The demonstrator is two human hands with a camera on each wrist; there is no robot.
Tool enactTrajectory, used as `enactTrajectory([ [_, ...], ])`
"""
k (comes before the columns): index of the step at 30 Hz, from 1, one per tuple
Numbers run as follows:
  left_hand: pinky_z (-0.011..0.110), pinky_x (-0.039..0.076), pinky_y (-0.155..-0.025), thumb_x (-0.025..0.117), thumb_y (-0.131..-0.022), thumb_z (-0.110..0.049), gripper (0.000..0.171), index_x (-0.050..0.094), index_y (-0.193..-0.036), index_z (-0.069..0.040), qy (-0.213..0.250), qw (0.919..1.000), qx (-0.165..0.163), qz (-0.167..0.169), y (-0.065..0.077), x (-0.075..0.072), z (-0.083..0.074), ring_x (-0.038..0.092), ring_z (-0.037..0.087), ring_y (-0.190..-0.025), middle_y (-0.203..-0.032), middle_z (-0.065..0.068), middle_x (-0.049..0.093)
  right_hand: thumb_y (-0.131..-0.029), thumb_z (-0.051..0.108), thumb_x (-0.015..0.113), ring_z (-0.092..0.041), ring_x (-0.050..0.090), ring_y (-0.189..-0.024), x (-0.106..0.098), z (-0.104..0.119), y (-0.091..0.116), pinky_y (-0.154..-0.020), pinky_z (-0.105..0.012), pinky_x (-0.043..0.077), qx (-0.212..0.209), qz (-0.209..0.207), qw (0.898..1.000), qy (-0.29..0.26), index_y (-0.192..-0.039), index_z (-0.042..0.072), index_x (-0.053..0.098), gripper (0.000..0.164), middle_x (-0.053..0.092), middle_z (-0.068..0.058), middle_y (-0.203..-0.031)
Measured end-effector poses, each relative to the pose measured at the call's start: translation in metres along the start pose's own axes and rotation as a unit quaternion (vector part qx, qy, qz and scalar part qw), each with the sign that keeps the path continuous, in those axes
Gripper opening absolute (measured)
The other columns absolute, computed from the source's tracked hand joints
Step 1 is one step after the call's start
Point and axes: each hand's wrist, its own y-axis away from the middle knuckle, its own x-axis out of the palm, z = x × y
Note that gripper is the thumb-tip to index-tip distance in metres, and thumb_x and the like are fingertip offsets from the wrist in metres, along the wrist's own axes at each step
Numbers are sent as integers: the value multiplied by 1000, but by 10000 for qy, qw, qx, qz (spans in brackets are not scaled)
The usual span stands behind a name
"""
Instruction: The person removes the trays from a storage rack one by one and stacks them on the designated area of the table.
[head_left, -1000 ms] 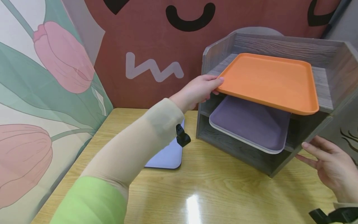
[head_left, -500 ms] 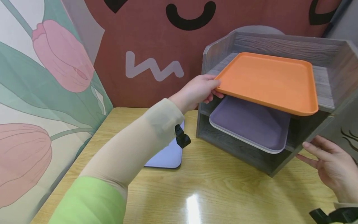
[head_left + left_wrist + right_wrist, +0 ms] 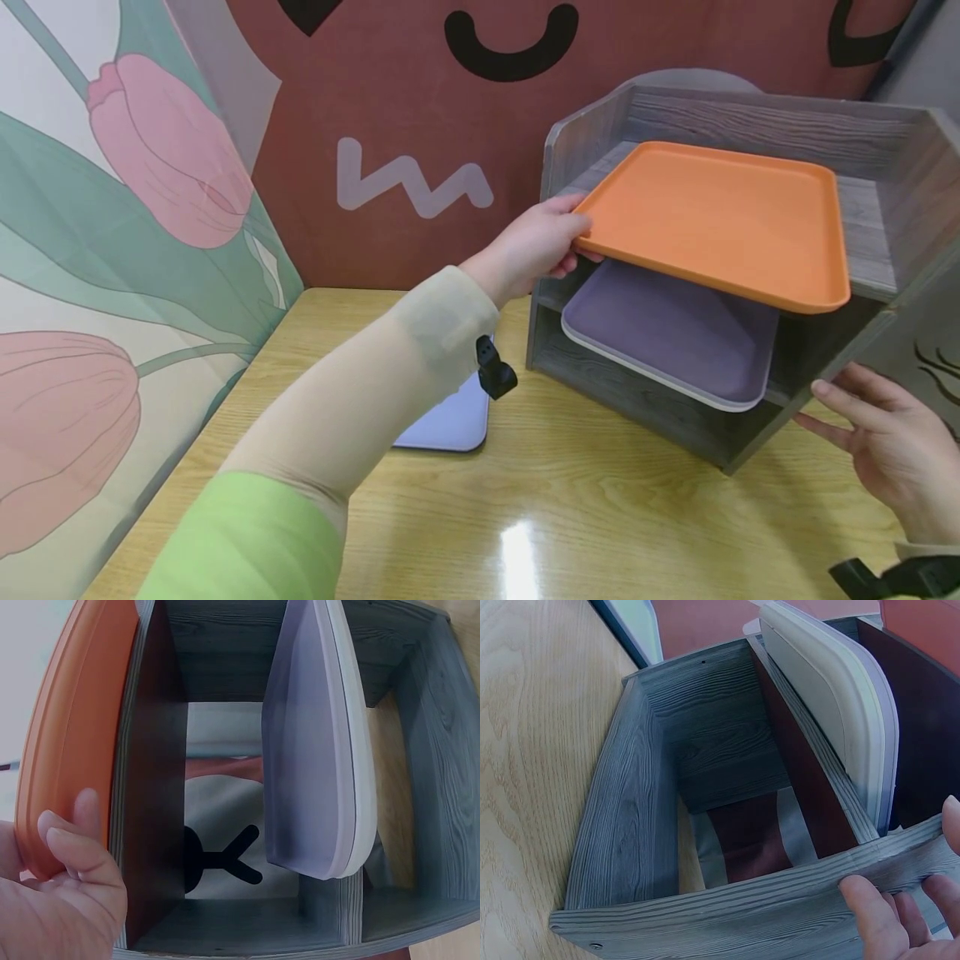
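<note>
An orange tray lies on the top board of a grey wood-grain shelf unit, its front edge jutting out past the board. At the tray's front left corner my left hand pinches the rim, thumb on top and fingers beneath. In the left wrist view, the fingers curl under the orange tray. A purple tray sticks out of the middle level, with a pale tray stacked under it. My right hand touches the outer right side of the unit with extended fingertips.
A pale lavender flat thing with a dark edge lies on the wooden table, partly hidden by my left forearm. Behind stands a reddish-brown printed backdrop; a tulip-patterned cloth hangs at left.
The orange tray has shifted slightly toward the front left, and my left thumb has slid a little nearer to its corner. My right hand and the purple tray have stayed put.
</note>
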Motion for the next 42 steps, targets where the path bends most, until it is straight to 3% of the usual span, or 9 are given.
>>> enactTrajectory([
  [7,20,36,-51,43,-102,-12,56,28,-152,-32,554,9982,-239,-32,-3,2,-1,41,13,-51,-91,12,64,-94,-8,53,-10,61,-85,-1,-1,-1,-66,-31,57,-18,8,9999,-143,-95,7,61,17,53,2,-90],
  [13,20,37,-51,38,-97,1,62,31,-151,-29,929,9949,-341,-185,-3,5,-2,41,14,-54,-118,7,49,-94,-7,54,-10,61,-84,-1,-2,-1,-66,-31,57,-34,-11,9999,-114,-94,7,60,16,53,2,-90],
  [16,20,37,-50,36,-95,5,64,34,-150,-28,1040,9934,-370,-305,-1,5,-2,40,14,-53,-121,7,48,-94,-7,54,-9,61,-83,-1,-2,-1,-66,-30,57,-67,-23,9999,-84,-94,7,60,16,52,2,-91],
  [27,19,33,-47,29,-94,6,63,38,-149,-21,1338,9886,-151,-669,9,4,3,35,13,-48,-122,5,50,-94,-8,52,-8,60,-85,5,2,2,-64,-29,56,-72,-148,9998,-70,-91,8,62,19,55,4,-91],
  [33,22,28,-46,27,-92,7,62,39,-148,-19,1657,9838,7,-678,17,-1,7,32,14,-49,-122,4,50,-94,-10,50,-9,61,-85,7,3,3,-64,-31,57,-18,-120,9994,-320,-90,7,63,22,57,3,-89],
  [42,22,24,-43,28,-92,7,61,40,-148,-16,1805,9810,177,-694,27,-8,10,30,14,-47,-122,5,52,-94,-7,53,-8,58,-82,7,1,4,-65,-28,56,-80,-282,9995,-100,-90,9,61,18,53,4,-89],
])
